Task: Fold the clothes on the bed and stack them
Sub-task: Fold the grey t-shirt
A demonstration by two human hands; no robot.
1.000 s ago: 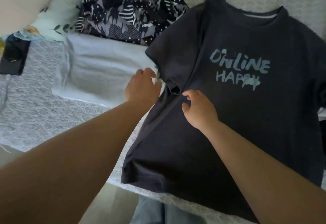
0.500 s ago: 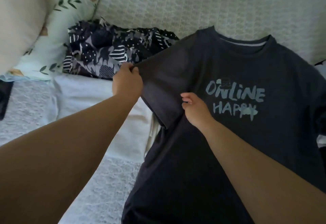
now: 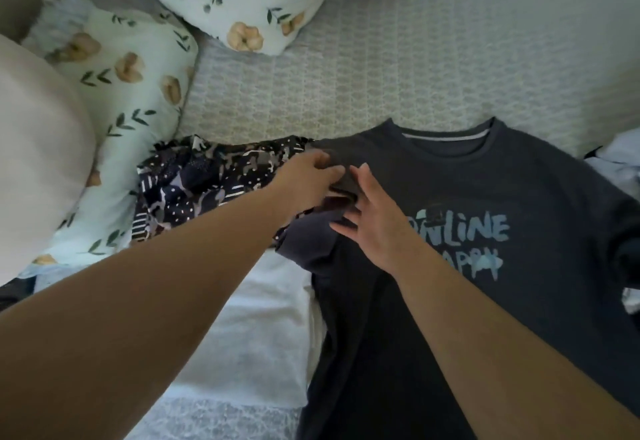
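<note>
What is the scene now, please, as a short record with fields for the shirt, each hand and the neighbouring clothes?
shirt: dark T-shirt, print up, flat on the bed
left hand: grips the bunched sleeve at the shirt's shoulder
right hand: open, fingers spread on the shirt
beside: patterned dark garment; white folded cloth
behind: floral pillows

T-shirt [image 3: 485,301] on bed [image 3: 346,86], patterned garment [image 3: 207,187] left, pillows [image 3: 138,76] behind
</note>
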